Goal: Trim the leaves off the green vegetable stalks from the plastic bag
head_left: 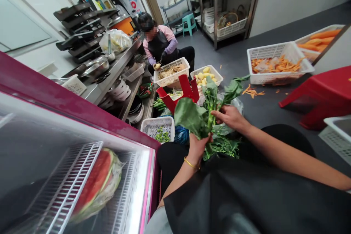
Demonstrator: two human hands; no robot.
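Between my hands is a stalk of leafy greens [210, 119], held upright with broad dark leaves fanning out to both sides. My left hand [199, 145], with a gold bangle at the wrist, is wrapped round the lower stem. Higher up, my right hand [230, 116] pinches the stalk or a leaf stem from the right side. Below them a heap of loose leaves [223, 146] lies near my lap. Just left of it stands a white basket [145, 131] with small cut green pieces in its bottom.
Beyond the greens, an upturned red stool [186, 87] stands near a basket of peeled potatoes [219, 80]. A co-worker [161, 42] sits behind a basket of peelings [187, 66]. On the right are a basket of orange peelings [282, 78] and a red stool [323, 91]. A glass-door fridge [153, 175] borders my left.
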